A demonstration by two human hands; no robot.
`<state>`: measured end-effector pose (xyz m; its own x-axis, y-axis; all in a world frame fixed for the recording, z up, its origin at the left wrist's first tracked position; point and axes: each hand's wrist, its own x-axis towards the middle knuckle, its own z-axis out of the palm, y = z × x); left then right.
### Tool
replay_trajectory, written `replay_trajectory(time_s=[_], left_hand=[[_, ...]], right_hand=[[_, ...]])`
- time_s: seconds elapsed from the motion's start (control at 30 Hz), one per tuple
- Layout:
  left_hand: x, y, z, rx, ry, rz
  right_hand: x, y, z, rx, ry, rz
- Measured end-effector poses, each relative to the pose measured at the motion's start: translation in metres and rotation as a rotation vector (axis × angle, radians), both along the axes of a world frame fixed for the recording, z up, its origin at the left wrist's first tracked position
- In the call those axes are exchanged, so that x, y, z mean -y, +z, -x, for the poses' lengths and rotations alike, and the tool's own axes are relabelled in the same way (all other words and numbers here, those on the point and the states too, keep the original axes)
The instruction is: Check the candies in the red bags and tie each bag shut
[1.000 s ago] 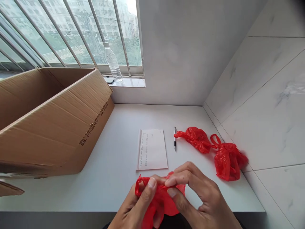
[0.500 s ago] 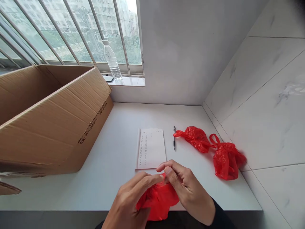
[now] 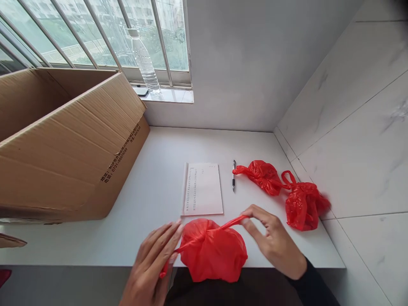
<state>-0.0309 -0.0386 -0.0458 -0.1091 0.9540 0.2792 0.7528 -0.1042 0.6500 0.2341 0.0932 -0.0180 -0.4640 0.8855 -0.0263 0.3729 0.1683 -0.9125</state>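
- Left hand: fingers together and closed over the left strand of a red plastic bag, whose end pokes out below them.
- Right hand: thumb and forefinger pinch the tip of the right strand, the strand taut.
- The bag sits between the two hands, at the near edge of the white table; whether anything supports it from below, I cannot tell.
- Done, as it looks: the bag's mouth is gathered to one point, with a strand drawn out to each side. Whether a knot there is finished is unclear; the ends are not yet let go.
- Just beyond the bag lies a notebook with written columns, then a pen.
- Farther right, two more red bags lie bunched, apparently closed already.
- Well left stands an open cardboard box.
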Motion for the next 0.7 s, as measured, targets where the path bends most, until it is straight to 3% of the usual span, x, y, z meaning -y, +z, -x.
replay_trajectory(time_s=[0.1, 0.23, 0.33, 0.43, 0.53, 0.7], left_hand=[[0.023, -0.020, 0.014, 0.021, 0.127, 0.099], [0.018, -0.033, -0.005, -0.010, 0.000, 0.051], [-0.002, -0.053, -0.029, -0.283, -0.172, -0.066], [-0.014, -0.082, -0.040, -0.487, -0.213, -0.131], [-0.014, -0.103, -0.041, -0.510, -0.219, -0.118], [-0.010, -0.111, -0.041, -0.537, -0.232, -0.099]], right_hand=[[0.002, -0.028, -0.020, 0.099, -0.090, 0.043], [0.028, -0.048, 0.010, -0.015, -0.228, -0.100], [0.052, -0.064, 0.050, 0.042, -0.120, -0.359], [0.067, -0.090, 0.074, 0.263, -0.049, -0.575], [0.070, -0.111, 0.077, 0.423, -0.050, -0.649], [0.071, -0.123, 0.072, 0.499, -0.041, -0.690]])
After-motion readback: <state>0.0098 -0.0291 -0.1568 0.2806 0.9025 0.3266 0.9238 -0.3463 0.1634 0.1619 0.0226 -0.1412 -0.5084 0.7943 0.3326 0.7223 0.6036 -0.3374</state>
